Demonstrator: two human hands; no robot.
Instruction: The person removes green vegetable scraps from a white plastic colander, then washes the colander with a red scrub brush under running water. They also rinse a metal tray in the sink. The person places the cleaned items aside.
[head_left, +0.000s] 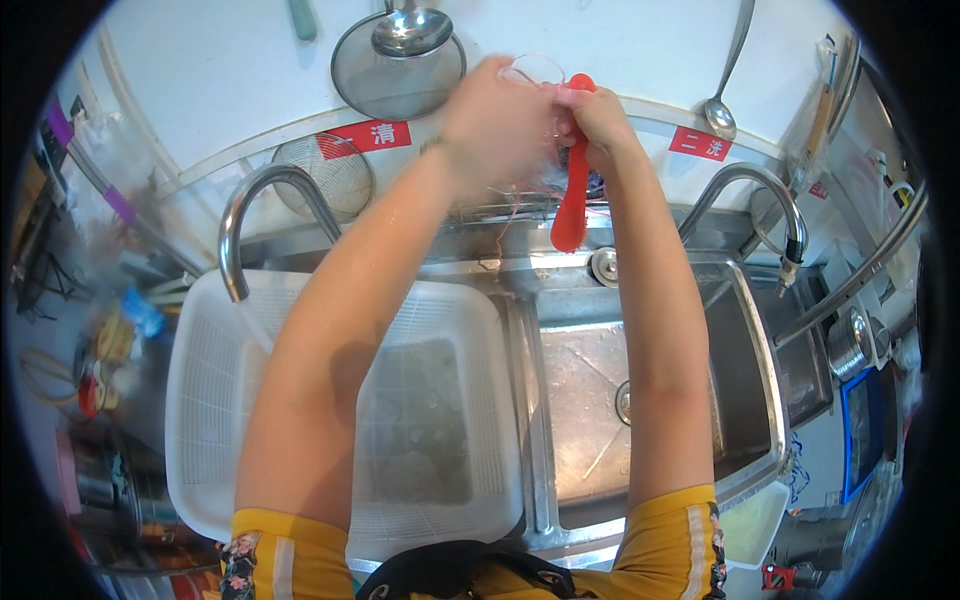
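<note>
Both my arms reach up towards the wall above a double sink. My right hand grips a red plastic-handled tool, perhaps a brush or scraper, which hangs downward. My left hand, blurred, is close beside it, with a thin pinkish string loop at its fingers; what it holds cannot be told. Under my left arm, a white perforated plastic basket fills the left basin and has water in it. Water runs into it from the left curved faucet.
A wire rack stands behind the sink. The right basin has a drain, with a second faucet at its right. A mesh strainer, a ladle and a spoon hang on the wall.
</note>
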